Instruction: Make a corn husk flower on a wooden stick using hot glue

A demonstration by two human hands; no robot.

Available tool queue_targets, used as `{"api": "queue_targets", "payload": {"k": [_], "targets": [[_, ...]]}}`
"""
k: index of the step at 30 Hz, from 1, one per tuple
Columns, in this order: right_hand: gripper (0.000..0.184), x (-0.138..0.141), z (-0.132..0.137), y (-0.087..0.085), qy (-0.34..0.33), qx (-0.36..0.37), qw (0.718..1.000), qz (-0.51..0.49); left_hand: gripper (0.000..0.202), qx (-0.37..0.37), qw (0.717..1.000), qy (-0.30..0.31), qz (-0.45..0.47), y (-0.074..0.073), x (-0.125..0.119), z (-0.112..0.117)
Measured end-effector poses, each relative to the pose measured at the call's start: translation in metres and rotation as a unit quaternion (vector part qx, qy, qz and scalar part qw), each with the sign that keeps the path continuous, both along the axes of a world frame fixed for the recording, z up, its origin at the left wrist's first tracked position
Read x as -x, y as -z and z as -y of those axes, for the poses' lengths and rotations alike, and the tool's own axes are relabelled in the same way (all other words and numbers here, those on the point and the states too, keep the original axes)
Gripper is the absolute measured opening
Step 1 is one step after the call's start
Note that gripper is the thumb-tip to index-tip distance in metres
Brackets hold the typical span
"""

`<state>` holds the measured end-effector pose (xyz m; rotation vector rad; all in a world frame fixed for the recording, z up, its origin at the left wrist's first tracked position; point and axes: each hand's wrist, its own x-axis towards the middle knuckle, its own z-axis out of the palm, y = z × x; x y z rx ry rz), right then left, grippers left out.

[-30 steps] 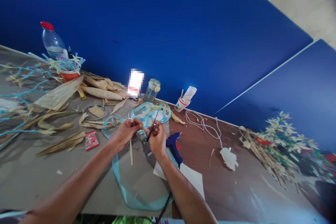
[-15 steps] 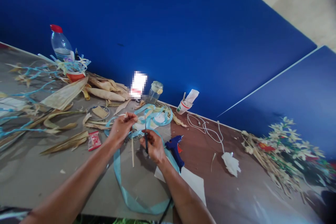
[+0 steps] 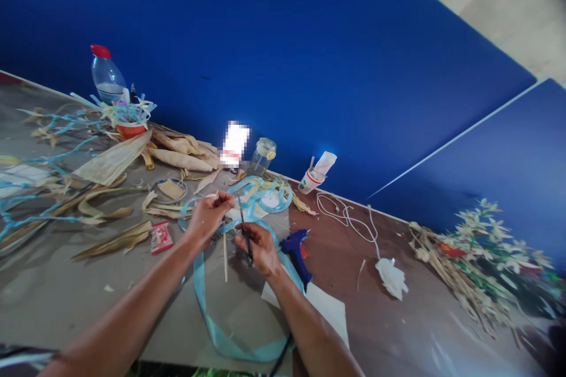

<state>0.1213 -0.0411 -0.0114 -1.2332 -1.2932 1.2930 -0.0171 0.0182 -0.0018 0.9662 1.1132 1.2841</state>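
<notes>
My right hand (image 3: 260,249) is closed around a pair of dark scissors (image 3: 245,235), their blades pointing up and a little left. Just left of the blades, the fingers of my left hand (image 3: 209,217) pinch together; what lies between them is too small to make out. Light blue ribbon (image 3: 204,300) loops over the table beneath both hands and bunches up behind them. A thin pale stick (image 3: 225,259) lies between my wrists. To the right of my right hand rests a blue glue gun (image 3: 297,253), partly over a white sheet (image 3: 329,309).
Dried corn husks (image 3: 181,159) and blue-wrapped stems (image 3: 53,218) cover the left side. A red packet (image 3: 161,238), a glass jar (image 3: 262,156), a paper cup (image 3: 309,181) and a white cable (image 3: 345,215) surround the hands. Flower stems (image 3: 477,265) lie far right, before a blue partition (image 3: 283,53).
The scissor blades have tilted left, closer to my left fingertips. The whole view has shifted slightly; both hands otherwise stay in nearly the same place.
</notes>
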Motion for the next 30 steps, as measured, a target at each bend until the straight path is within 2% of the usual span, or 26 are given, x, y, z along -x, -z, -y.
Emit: {"api": "queue_targets", "payload": {"k": [10, 18, 30], "targets": [[0.024, -0.0005, 0.0016, -0.0027, -0.011, 0.001, 1.0, 0.0, 0.014, -0.038, 0.996, -0.02, -0.079, -0.0032, 0.0015, 0.0005], [0.03, 0.0, -0.0024, 0.0062, -0.014, 0.019, 1.0, 0.017, 0.017, -0.046, 0.992, -0.013, -0.118, -0.0043, 0.0028, 0.0004], [0.028, 0.0007, -0.0026, 0.0045, -0.012, 0.019, 0.999, 0.028, 0.017, -0.05, 0.992, -0.019, -0.111, -0.0043, 0.0028, -0.0012]]}}
